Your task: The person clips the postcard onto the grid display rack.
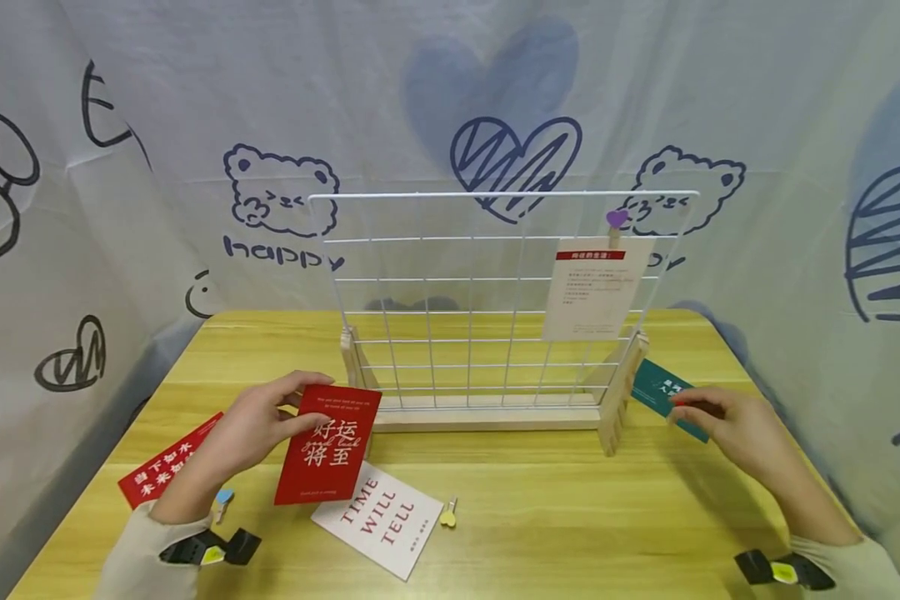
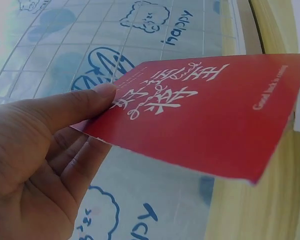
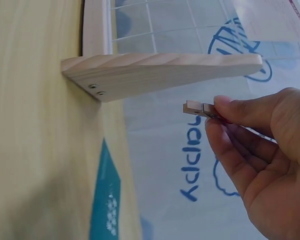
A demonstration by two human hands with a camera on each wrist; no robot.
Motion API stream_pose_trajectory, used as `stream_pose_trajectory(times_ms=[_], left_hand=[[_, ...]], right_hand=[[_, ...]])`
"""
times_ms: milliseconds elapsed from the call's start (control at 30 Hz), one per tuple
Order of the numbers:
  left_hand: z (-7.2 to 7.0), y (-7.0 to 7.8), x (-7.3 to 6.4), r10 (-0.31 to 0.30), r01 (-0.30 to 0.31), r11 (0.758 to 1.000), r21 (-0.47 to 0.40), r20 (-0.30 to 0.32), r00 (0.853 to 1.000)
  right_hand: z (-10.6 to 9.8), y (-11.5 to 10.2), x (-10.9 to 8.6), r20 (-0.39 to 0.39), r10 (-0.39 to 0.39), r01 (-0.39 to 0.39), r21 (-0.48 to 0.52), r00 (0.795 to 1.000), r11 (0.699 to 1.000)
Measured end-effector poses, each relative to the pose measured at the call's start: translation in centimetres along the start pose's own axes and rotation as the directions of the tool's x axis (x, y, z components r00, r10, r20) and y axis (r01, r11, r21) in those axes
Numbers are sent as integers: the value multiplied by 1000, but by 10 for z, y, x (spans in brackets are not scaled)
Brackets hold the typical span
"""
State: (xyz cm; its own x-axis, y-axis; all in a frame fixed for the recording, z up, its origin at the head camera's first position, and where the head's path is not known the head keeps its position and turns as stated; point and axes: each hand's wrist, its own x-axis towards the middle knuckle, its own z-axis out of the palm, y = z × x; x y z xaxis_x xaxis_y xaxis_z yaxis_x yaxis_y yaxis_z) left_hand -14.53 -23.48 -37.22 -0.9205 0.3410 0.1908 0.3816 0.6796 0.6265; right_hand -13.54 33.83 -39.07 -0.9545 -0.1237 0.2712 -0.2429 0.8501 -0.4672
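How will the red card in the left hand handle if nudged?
The red card is probably fairly stiff: the left hand holds it from one side, yet its free end looks flat. Its thin edge suggests little weight, so a nudge could easily tilt it.

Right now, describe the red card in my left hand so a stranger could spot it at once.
Find the white wire grid standing on the wood-grain table. Near its left end, your left hand pinches the red card. Unlike the other red card and the white card, which lie flat, this one is held up.
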Motion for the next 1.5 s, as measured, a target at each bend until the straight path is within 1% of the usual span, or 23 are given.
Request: stream_pose_trajectory(times_ms=[100, 233, 433, 567, 633, 733, 833, 900, 1100, 1300, 1500], left_hand=[[1, 4, 4, 34, -34, 999, -13, -14, 999], [1, 10, 10, 79, -80, 996, -25, -44, 996], [2, 23, 17, 125, -128, 991, -40, -79, 989], [4, 27, 21, 161, -166, 986, -34, -100, 982], [6, 29, 24, 177, -181, 983, -23, -112, 978], [7, 32, 27, 202, -206, 978, -14, -130, 971], [10, 36, 29, 223, -226, 974, -10, -136, 965], [11, 38, 31, 230, -233, 972, -7, -135, 964], [13, 45, 36, 242, -242, 970, 11, -129, 962], [12, 54, 44, 286, -287, 958, 20, -159, 945], [12, 64, 52, 308, -311, 950, 13, -190, 932]], right_hand=[[-4, -6, 5, -26, -56, 56, -9, 998, 998], [-10, -15, 12, -70, -130, 128, -22, 989, 991], [-18, -28, 22, -103, -232, 226, -61, 967, 972], [-23, -39, 27, -117, -272, 264, -82, 955, 961], [-26, -45, 29, -115, -272, 265, -74, 955, 962], [-31, -56, 32, -104, -246, 242, -41, 964, 969], [-34, -67, 36, -105, -235, 233, -35, 966, 972], [-37, -74, 38, -114, -242, 238, -46, 964, 970], [-43, -91, 45, -131, -297, 291, -64, 946, 954], [-48, -107, 50, -117, -331, 327, -58, 936, 943], [-53, -125, 58, -135, -337, 336, -32, 932, 941]])
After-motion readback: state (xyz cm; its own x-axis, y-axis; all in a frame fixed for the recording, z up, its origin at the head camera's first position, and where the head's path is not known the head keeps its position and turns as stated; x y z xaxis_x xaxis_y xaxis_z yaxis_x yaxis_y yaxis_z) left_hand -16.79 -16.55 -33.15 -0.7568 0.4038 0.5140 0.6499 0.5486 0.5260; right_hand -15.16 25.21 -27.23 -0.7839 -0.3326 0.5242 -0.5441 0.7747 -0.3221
